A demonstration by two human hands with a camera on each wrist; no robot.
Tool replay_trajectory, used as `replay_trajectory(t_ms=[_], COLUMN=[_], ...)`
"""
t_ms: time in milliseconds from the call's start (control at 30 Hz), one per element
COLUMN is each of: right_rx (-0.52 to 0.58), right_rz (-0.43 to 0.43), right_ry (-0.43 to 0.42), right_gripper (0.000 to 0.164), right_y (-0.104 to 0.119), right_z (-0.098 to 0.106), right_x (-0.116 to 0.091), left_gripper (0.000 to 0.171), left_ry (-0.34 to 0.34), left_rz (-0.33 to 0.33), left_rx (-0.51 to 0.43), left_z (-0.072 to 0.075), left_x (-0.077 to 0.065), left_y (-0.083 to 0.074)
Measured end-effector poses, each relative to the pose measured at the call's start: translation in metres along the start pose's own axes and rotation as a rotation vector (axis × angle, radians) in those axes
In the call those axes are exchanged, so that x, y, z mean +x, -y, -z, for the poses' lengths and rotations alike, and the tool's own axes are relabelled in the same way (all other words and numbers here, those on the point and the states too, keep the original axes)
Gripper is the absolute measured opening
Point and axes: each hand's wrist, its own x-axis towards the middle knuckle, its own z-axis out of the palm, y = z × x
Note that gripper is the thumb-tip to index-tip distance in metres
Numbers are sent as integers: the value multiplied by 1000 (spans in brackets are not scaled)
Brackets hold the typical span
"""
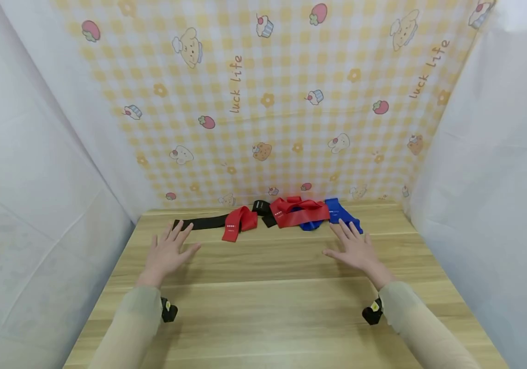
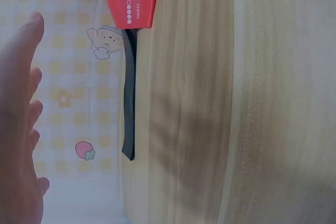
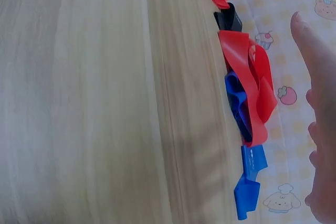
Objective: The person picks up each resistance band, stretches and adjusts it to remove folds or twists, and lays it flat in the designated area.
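Both hands hover over the wooden table with fingers spread and nothing in them. My left hand (image 1: 167, 254) is nearest the flat black resistance band (image 1: 205, 223) at the left end of a row. A red band (image 1: 233, 225) marked Heavy in the left wrist view lies folded over that black one. Mid-row, a second black band (image 1: 261, 207) sits beside a larger tangled red band (image 1: 301, 214), with blue band loops (image 3: 237, 98) under it. My right hand (image 1: 355, 251) is nearest the blue band (image 1: 341, 212) at the right end, its fingertips overlapping it in the head view.
The row of bands runs along the back of the wooden table (image 1: 263, 318), against a yellow checked cloth (image 1: 286, 123) with cartoon prints. White sheets hang at the left (image 1: 37, 179) and right (image 1: 489, 154). A small black camera is strapped to each wrist.
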Motion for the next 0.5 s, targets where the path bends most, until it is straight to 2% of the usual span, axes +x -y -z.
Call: replay_trajectory(t_ms=[267,500], right_rx=[69,166], right_rz=[50,102], right_ry=[-50,-63], right_gripper=[89,87], right_y=[17,39], right_z=[-9,-17], right_x=[-3,-5], left_gripper=[73,66], left_ry=[-42,-132], left_rz=[-27,-66], left_rx=[-18,-50], left_z=[-8,-17], left_x=[-4,-7], left_y=[1,-4])
